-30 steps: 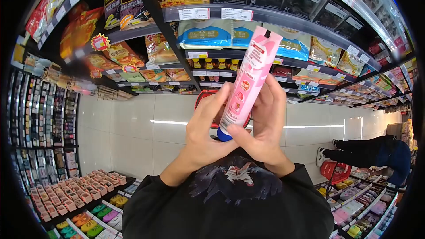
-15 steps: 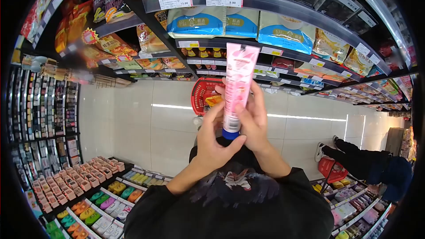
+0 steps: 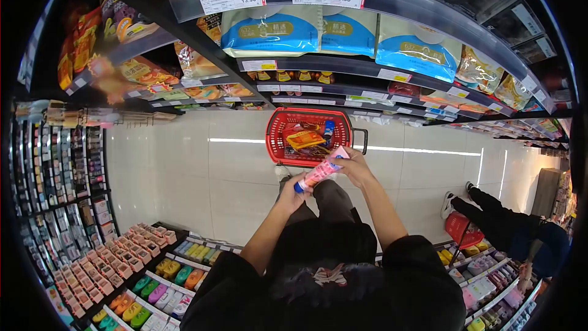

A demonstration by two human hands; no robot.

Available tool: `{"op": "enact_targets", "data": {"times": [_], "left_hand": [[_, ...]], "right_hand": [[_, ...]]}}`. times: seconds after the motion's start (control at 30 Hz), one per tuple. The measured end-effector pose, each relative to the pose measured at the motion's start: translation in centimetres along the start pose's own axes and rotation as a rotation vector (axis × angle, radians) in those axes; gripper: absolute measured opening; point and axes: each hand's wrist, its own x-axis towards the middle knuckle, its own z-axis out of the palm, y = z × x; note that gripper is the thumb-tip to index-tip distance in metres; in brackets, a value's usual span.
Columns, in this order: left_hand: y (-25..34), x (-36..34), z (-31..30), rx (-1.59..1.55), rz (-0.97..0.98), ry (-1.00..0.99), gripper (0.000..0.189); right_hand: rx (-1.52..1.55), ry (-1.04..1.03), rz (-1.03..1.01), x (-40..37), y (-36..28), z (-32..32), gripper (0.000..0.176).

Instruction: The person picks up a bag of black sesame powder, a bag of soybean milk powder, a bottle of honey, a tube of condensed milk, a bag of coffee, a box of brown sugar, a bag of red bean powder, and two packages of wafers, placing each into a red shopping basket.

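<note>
A pink tube (image 3: 321,172) with a blue cap lies slantwise between my two hands, low over the near edge of a red shopping basket (image 3: 274,158). Its capped end, at the lower left, is in the fingers of my left hand (image 3: 290,195). The fingers of my right hand (image 3: 356,167) close on its upper right end. Inside the basket are an orange and yellow packet (image 3: 305,140) and a blue item (image 3: 329,129), with other packets beside them.
Shelves with blue and white bags (image 3: 269,34) stand ahead. Cosmetics racks (image 3: 61,165) are at the left, and displays of colourful packages (image 3: 153,291) behind me. At the right a person (image 3: 520,233) bends by another red basket (image 3: 458,227). Tiled floor (image 3: 239,202) lies between.
Both hands have lowered the tube toward my body and the basket, and it has turned from upright to slanted. The red basket now shows more fully.
</note>
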Motion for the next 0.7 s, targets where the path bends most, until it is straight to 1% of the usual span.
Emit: {"op": "enact_targets", "data": {"times": [0.07,0.1,0.13,0.2,0.23,0.3,0.33,0.37,0.4,0.47,0.53,0.6,0.63,0.67,0.7], "left_hand": [[0.1,3.6,-4.4,-0.049,0.080,0.111,0.022],[-0.3,5.4,-6.7,-0.019,0.059,0.168,0.021],[-0.1,6.6,-7.4,-0.019,0.053,0.165,0.021],[-0.7,9.0,-9.0,0.101,0.062,0.459,0.029],[-1.0,10.3,-10.1,0.098,0.053,0.462,0.029],[-1.1,14.1,-12.8,0.263,0.119,0.555,0.030],[-1.5,15.1,-14.5,0.351,0.142,0.608,0.031],[-1.5,16.5,-15.8,0.449,0.171,0.625,0.027],[-1.3,17.9,-17.1,0.453,0.169,0.628,0.027],[-1.3,20.8,-19.1,0.587,0.217,0.591,0.019],[-1.5,23.0,-20.8,0.569,0.188,0.585,0.018],[-2.0,25.1,-21.9,0.577,0.292,0.520,0.025],[-2.1,25.9,-22.3,0.696,0.244,0.531,0.029],[-2.4,26.6,-22.8,0.690,0.238,0.535,0.029],[-2.8,27.2,-23.2,0.683,0.250,0.500,0.034]], "right_hand": [[-0.020,-0.023,0.166,2.7,3.9,-1.9,0.017],[-0.005,0.022,0.201,4.1,6.2,-2.5,0.014],[-0.006,0.029,0.201,5.5,8.2,-3.2,0.014],[0.172,0.077,0.268,7.6,12.1,-4.6,0.013],[0.172,0.084,0.275,8.3,14.1,-5.2,0.013],[0.260,0.167,0.347,10.6,17.5,-6.1,0.014],[0.276,0.176,0.357,11.5,19.6,-6.5,0.014],[0.306,0.220,0.364,12.6,21.0,-6.9,0.017],[0.332,0.261,0.369,13.9,22.3,-7.3,0.021],[0.347,0.291,0.350,15.9,24.3,-8.2,0.022],[0.370,0.329,0.342,17.3,26.1,-8.6,0.023],[0.220,0.370,0.291,19.0,27.4,-9.4,0.023],[0.209,0.401,0.305,19.8,27.8,-9.7,0.025],[0.205,0.403,0.314,20.4,28.6,-10.3,0.025],[0.233,0.427,0.271,20.8,29.2,-10.7,0.026]]}}
